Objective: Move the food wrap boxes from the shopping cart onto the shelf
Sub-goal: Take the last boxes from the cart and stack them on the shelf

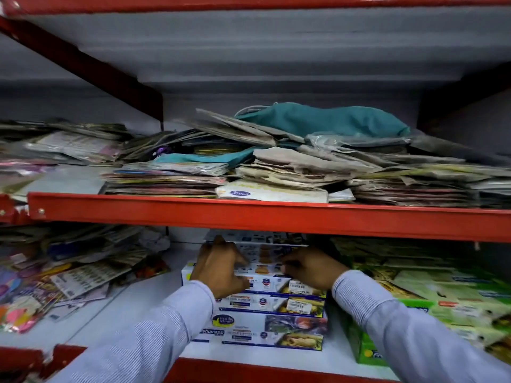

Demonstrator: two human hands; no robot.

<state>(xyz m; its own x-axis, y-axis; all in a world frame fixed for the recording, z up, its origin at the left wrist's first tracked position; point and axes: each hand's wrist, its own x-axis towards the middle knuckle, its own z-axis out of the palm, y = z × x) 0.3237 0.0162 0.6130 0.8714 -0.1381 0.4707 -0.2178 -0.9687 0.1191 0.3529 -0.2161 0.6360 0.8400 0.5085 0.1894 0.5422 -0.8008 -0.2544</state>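
Observation:
A stack of white-and-blue food wrap boxes [271, 322] stands on the white lower shelf [154, 308], near its front edge. Both of my hands reach in under the red shelf beam. My left hand [221, 269] grips the left end of the top box [265, 258], fingers curled over it. Gripping the same box at its right end is my right hand [309, 268]. The box lies flat on the stack, partly tucked under the beam. The shopping cart is out of view.
Green wrap boxes [442, 299] are piled just right of the stack. Loose colourful packets [55, 277] lie at the left. The red beam [249, 214] hangs low above my hands. Stacked paper bags [276, 167] fill the upper shelf.

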